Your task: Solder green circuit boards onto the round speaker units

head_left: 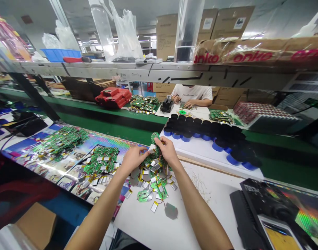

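Note:
Over a pile of small green circuit boards and silver pouch batteries (148,173), both my hands work close together. My left hand (132,159) is closed, thumb and forefinger pinching a silver pouch battery (152,148). My right hand (168,150) grips a round green circuit board (155,136) by its edge, raised above the pile. Red wires show below its fingers. Nearest me on the white board (140,222) lie a loose battery (154,207) and a grey round piece (171,210).
Left are two more stacks of circuit boards (63,140) (101,159). Black-and-blue round parts (205,128) stand in rows ahead. A black device (270,205) sits at right. A shelf (138,71) crosses above; beyond it a person (191,95) works at a bench.

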{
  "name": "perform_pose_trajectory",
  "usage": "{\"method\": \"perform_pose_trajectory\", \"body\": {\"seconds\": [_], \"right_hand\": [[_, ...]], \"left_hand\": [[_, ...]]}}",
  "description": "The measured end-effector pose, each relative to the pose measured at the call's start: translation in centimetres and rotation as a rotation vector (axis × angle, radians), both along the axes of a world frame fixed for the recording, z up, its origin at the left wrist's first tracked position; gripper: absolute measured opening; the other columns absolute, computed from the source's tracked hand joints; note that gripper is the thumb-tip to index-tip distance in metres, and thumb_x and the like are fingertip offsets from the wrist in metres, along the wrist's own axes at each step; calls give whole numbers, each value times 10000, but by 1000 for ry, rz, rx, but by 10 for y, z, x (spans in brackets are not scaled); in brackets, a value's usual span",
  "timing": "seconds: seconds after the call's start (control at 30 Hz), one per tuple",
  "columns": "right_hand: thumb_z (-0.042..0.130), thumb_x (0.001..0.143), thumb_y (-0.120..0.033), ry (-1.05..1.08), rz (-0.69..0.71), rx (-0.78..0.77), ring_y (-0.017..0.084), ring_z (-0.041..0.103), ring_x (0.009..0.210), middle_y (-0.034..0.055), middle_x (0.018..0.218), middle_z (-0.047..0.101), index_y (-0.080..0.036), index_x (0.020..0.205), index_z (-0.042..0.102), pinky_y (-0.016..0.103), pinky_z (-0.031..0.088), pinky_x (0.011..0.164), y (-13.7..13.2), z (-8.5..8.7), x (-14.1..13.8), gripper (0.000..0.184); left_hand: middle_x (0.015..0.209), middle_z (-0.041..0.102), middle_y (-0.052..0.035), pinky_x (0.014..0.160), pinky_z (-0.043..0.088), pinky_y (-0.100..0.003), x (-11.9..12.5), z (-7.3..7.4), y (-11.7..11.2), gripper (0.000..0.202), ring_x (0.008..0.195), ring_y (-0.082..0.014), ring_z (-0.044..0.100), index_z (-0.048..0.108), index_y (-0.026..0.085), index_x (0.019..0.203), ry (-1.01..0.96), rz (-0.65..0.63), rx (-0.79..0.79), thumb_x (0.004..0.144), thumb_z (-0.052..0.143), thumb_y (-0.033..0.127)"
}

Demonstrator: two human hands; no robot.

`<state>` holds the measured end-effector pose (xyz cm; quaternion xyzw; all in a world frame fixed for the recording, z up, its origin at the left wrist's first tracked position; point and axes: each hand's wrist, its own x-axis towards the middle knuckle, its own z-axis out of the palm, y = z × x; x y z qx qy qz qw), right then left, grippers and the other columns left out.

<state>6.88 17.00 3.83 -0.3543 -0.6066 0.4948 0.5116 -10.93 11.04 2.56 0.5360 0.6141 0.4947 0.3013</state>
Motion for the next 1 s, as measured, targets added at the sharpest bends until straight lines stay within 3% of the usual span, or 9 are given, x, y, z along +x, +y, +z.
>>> {"method": "perform_pose_trajectory", "body": {"seconds": [0.1, 0.17, 0.23, 0.3, 0.4, 0.53, 0.67, 0.9, 1.0], "right_hand": [[724, 814, -636, 117, 45, -86, 157, 481, 681, -47, 685, 520, -244, 728, 562, 292, 406, 698, -4, 2, -6, 433], [737, 807, -624, 191, 76, -149, 164, 542, 685, -43, 717, 582, -251, 837, 605, 298, 456, 722, -8, 2, -11, 397], [750, 799, -600, 260, 90, -196, 169, 581, 712, -40, 750, 616, -257, 893, 614, 304, 489, 752, -12, 2, -15, 380], [772, 785, -569, 312, 94, -229, 164, 582, 736, -37, 769, 619, -254, 851, 596, 297, 489, 754, -14, 2, -18, 367], [796, 767, -555, 349, 124, -268, 163, 569, 745, -29, 768, 624, -245, 773, 564, 299, 478, 741, -15, 2, -20, 388], [806, 759, -586, 364, 173, -291, 180, 597, 771, -21, 795, 657, -249, 817, 587, 313, 490, 755, -14, 2, -19, 407], [845, 745, -605, 357, 158, -284, 161, 570, 748, -43, 757, 615, -259, 774, 520, 283, 484, 729, -8, 1, -9, 476], [827, 762, -678, 319, 161, -234, 175, 617, 799, -15, 890, 651, -281, 913, 584, 295, 517, 696, -6, 2, -5, 489], [899, 686, -651, 288, 201, -184, 200, 647, 866, 4, 867, 668, -259, 832, 592, 297, 525, 719, -12, 2, -12, 519]], "left_hand": [[1039, 781, -118, 830, 520, -318, 6, 5, -5, 369, 1061, -317, 680, 837, 242, 928, -27, 15, 59, 754, 843, 567], [1090, 780, -140, 880, 551, -359, 12, 5, -6, 547, 1065, -316, 707, 818, 210, 989, -78, -7, 55, 895, 637, 718], [1047, 779, -136, 846, 574, -376, 18, 3, -7, 703, 935, -285, 737, 781, 182, 1054, -210, -57, 11, 931, 498, 814], [979, 764, -99, 811, 571, -339, 21, 1, -9, 698, 846, -236, 724, 746, 174, 1073, -361, -125, -33, 867, 615, 828], [883, 724, -33, 801, 535, -259, 22, 0, -11, 588, 820, -170, 674, 721, 179, 985, -449, -192, -45, 706, 896, 667], [801, 682, -6, 712, 526, -249, 21, 1, -12, 555, 723, -147, 633, 688, 187, 972, -475, -203, -49, 696, 925, 605], [832, 647, 7, 638, 476, -218, 17, 3, -7, 528, 697, -126, 590, 638, 204, 934, -506, -76, 47, 719, 885, 619], [832, 569, 28, 760, 515, -255, 2, 11, 6, 418, 768, -146, 592, 546, 234, 891, -482, 209, 290, 783, 800, 549], [919, 573, 12, 838, 535, -275, -3, 16, 11, 382, 875, -166, 615, 518, 254, 942, -478, 326, 366, 825, 720, 557]]}}
